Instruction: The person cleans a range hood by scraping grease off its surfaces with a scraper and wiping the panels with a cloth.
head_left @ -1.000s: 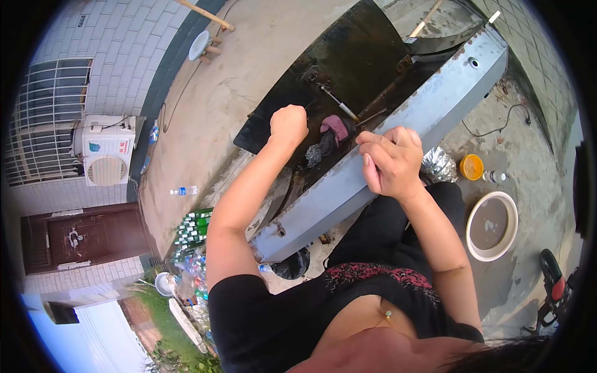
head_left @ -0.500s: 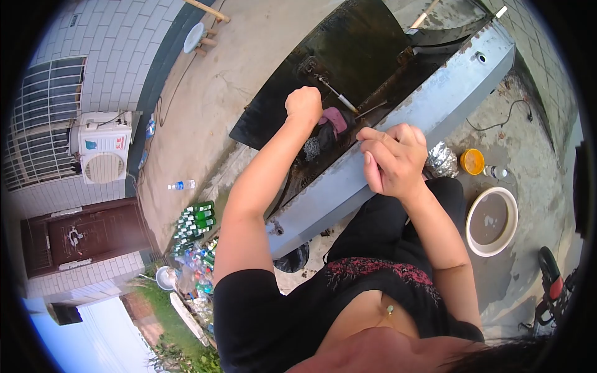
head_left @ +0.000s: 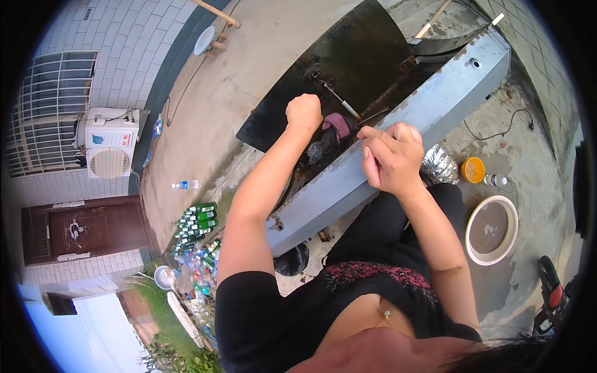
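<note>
My left hand is closed in a fist in front of a dark, grimy panel; whatever it grips, if anything, is hidden. My right hand has its fingers curled in, above the grey metal wall of a long casing; I cannot make out anything in it. A thin strut joins the raised panel to the casing's dark, greasy inside. Between my hands, a pink and black cloth lies in the casing, with a steel wool scrubber beside it.
To the right stand a white basin of murky water, an orange tub, a small bottle and a crumpled silver foil bundle. Green bottles and plastic waste lie left. A cable crosses the wet concrete.
The view has shifted slightly, so the surroundings sit a little differently. Both hands stay closed in nearly the same places over the casing; the cloth and scrubber have not visibly moved.
</note>
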The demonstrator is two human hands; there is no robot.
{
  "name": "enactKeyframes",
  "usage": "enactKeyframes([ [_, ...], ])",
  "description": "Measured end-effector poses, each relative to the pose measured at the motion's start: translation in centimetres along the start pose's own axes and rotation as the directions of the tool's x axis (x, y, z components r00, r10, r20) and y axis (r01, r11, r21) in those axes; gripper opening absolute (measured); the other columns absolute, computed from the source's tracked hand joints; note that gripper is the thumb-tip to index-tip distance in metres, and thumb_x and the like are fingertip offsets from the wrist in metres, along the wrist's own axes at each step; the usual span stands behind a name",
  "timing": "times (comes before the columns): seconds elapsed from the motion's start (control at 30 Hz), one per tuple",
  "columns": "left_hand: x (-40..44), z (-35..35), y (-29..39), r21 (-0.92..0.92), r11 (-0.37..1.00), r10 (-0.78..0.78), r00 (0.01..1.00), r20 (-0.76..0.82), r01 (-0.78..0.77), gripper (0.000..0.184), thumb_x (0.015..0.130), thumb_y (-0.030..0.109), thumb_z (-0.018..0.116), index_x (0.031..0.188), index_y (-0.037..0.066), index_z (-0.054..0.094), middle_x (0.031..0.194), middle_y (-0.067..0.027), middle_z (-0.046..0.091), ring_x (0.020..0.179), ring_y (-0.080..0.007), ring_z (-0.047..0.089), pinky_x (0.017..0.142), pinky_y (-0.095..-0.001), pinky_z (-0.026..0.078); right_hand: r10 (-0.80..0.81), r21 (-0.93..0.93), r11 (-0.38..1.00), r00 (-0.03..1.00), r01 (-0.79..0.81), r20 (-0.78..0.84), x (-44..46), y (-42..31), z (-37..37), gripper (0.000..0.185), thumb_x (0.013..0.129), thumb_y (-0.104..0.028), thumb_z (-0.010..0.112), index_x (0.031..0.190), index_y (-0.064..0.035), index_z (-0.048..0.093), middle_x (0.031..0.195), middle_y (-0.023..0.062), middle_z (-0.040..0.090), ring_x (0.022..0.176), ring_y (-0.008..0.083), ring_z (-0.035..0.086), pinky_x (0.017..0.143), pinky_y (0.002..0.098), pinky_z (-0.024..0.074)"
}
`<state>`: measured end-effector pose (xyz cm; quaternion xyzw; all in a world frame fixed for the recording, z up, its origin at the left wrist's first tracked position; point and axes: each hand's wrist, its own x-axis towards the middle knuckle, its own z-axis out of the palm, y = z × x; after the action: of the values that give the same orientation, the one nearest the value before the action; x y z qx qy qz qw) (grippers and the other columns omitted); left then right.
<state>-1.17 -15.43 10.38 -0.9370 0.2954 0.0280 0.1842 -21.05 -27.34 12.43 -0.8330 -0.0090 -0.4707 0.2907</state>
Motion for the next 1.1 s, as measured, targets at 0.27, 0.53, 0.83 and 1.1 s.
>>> enactKeyframes([
  [0.27,2.4,0.6,0.8,-0.038,0.999,-0.022,0.997,0.068,0.025,0.014,0.064,0.012,0.063,0.074,0.003,0.066,0.078,-0.0157,0.063,0.075,-0.0281,0.063,0.067,-0.0347,0.051,-0.007,0.012,1.000,1.000,0.007,0.024,-0.1,0.3,0.0,0.011,0.058,-0.011,0.059,0.063,-0.0109,0.050,0.084,-0.0050,0.061,0.059,0.0147,0.044,0.057,0.0274,0.0324],
  [0.53,3.4,3.2,1.8,-0.039,0.993,0.111,0.990,0.092,-0.108,0.012,0.063,0.013,0.064,0.070,0.004,0.066,0.074,-0.0153,0.063,0.071,-0.0271,0.063,0.063,-0.0348,0.051,-0.026,-0.026,0.999,0.999,0.027,0.044,0.1,0.6,0.1,0.013,0.055,-0.013,0.059,0.059,-0.0118,0.047,0.084,-0.0051,0.062,0.058,0.0144,0.043,0.056,0.0269,0.0318],
  [0.83,-3.2,0.9,-5.8,-0.009,0.998,0.056,0.996,0.072,-0.056,0.011,0.060,0.006,0.061,0.069,0.002,0.065,0.072,-0.0170,0.063,0.071,-0.0286,0.063,0.063,-0.0357,0.051,-0.030,-0.019,0.999,0.997,0.032,0.073,0.3,0.5,0.0,0.011,0.055,-0.012,0.058,0.059,-0.0113,0.047,0.085,-0.0046,0.063,0.056,0.0153,0.041,0.057,0.0275,0.0317],
  [1.1,-2.3,2.3,-3.2,-0.037,0.999,0.026,0.996,0.085,-0.023,0.010,0.062,0.005,0.060,0.070,0.001,0.064,0.073,-0.0170,0.063,0.072,-0.0288,0.063,0.062,-0.0352,0.052,-0.001,-0.039,0.999,0.997,0.004,0.079,0.5,-0.3,0.3,0.008,0.057,-0.008,0.055,0.058,-0.0101,0.047,0.082,-0.0039,0.064,0.057,0.0148,0.042,0.058,0.0269,0.0319],
])
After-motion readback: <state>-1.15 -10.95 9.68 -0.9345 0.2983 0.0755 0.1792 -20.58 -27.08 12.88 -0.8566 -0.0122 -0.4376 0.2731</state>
